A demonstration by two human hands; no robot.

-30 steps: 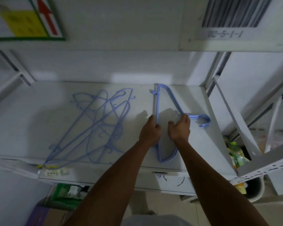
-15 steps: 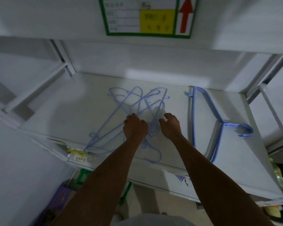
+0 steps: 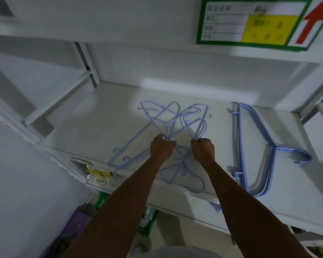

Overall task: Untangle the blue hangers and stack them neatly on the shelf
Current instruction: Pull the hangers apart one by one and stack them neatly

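The left grip [image 3: 161,148] and the right grip [image 3: 203,150] are both holding, with curled fingers, thin wires of the tangled blue hangers [image 3: 168,127], which are lying in the middle of the white shelf [image 3: 101,118]. A neat stack of blue hangers [image 3: 241,146] is lying flat on the right side of the shelf, apart from the tangle.

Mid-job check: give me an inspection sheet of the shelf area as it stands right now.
Surface: white shelf, dimly lit.
Job's things: tangled hangers lie mid-shelf, reaching the front edge; stacked hangers lie aligned at the right.
Clutter: yellow packet at the shelf's front left edge.
Hands: left hand and right hand each grip wires of the tangle, fingers curled.
Cables: nothing seen.
Surroundings: green-bordered label with a red arrow on the shelf above; green item below the shelf.
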